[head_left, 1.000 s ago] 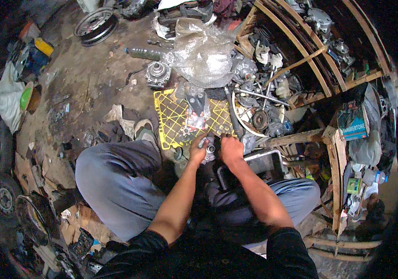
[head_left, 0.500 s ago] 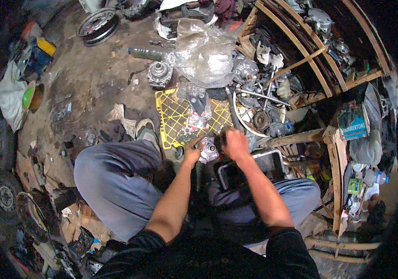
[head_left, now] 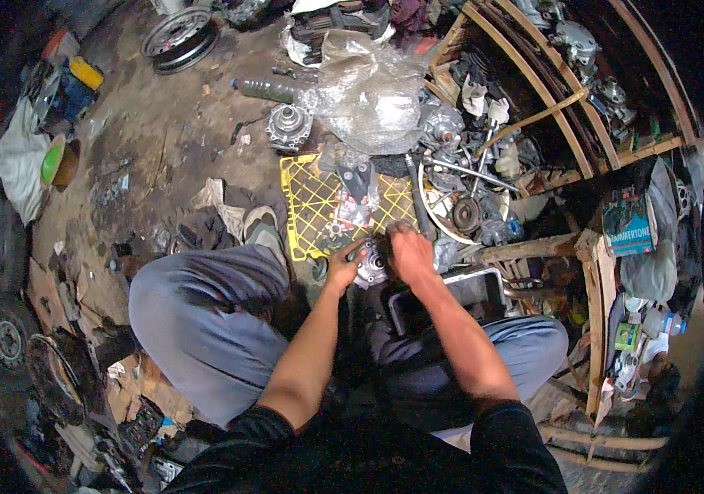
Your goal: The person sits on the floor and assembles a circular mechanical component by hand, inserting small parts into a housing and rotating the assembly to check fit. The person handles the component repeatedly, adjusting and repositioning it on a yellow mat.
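Head view is the only one which I have at my remote station, so I judge from it alone. The round metal part (head_left: 371,267) is located between the two hands, close to the near edge of the yellow grid crate (head_left: 288,210). The left hand (head_left: 342,268) is clamped on the left side of this part. The right hand (head_left: 409,255) has its fingers bent, just at the right side of the part; whether it grips something I cannot tell, because the hand itself hides its fingertips. In my judgement, the main danger is a slip: if the right hand pushes strongly while only the left one supports, the part may turn and escape. The small metal piece (head_left: 335,231) on the crate lies near the left fingers, so a careless movement could knock it away. Something dropped from the right could land in the dark tray (head_left: 501,285), or be lost among the pieces in the white round basin (head_left: 424,202).
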A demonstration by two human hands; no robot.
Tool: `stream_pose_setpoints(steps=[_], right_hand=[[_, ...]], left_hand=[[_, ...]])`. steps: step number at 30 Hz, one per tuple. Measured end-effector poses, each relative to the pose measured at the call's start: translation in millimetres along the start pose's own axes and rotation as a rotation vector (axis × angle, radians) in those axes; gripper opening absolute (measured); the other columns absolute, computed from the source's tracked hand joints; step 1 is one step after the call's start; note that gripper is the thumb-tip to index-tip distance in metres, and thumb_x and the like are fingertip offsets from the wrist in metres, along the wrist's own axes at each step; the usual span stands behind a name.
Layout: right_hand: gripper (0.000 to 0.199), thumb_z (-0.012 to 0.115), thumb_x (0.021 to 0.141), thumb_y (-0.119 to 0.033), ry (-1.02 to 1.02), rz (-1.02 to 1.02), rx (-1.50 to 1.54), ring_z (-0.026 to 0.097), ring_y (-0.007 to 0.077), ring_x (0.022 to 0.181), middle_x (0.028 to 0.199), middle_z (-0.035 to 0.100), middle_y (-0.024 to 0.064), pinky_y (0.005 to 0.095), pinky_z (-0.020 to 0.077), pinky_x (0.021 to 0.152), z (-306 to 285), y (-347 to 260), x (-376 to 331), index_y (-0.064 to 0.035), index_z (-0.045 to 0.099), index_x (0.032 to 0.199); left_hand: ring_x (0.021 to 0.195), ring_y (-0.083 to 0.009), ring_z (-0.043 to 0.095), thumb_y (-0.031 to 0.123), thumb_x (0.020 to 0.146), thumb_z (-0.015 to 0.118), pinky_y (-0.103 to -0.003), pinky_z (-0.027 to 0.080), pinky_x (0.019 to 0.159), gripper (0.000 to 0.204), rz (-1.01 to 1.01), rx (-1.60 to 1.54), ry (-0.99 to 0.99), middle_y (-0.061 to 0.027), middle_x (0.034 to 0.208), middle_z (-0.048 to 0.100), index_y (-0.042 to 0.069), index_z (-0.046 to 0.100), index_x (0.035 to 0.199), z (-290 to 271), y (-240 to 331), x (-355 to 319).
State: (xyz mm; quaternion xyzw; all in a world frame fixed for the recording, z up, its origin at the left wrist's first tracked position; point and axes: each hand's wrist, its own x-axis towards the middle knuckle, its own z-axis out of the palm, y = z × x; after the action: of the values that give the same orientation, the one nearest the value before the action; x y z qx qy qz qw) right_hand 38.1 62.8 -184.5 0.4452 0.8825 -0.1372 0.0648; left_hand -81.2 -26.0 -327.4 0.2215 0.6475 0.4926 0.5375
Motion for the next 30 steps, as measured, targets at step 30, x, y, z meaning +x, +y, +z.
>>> stream_pose_setpoints(steps=[30], right_hand=[[0.013,0.053,0.079,-0.011,0.065,-0.142,-0.184,0.067,0.0290,0.069,0.074,0.066,0.0139,0.0399,0.0529,0.060,18.3,-43.9,7.4,-0.0051,0.064,0.083]], left_hand=[[0.121,-0.0280,0.051,0.009,0.085,0.059,-0.034,0.039,0.100,0.044,-0.072,0.090,-0.007,-0.0190,0.129,0.055,0.003,0.054,0.128,-9.8,0.7,0.6]])
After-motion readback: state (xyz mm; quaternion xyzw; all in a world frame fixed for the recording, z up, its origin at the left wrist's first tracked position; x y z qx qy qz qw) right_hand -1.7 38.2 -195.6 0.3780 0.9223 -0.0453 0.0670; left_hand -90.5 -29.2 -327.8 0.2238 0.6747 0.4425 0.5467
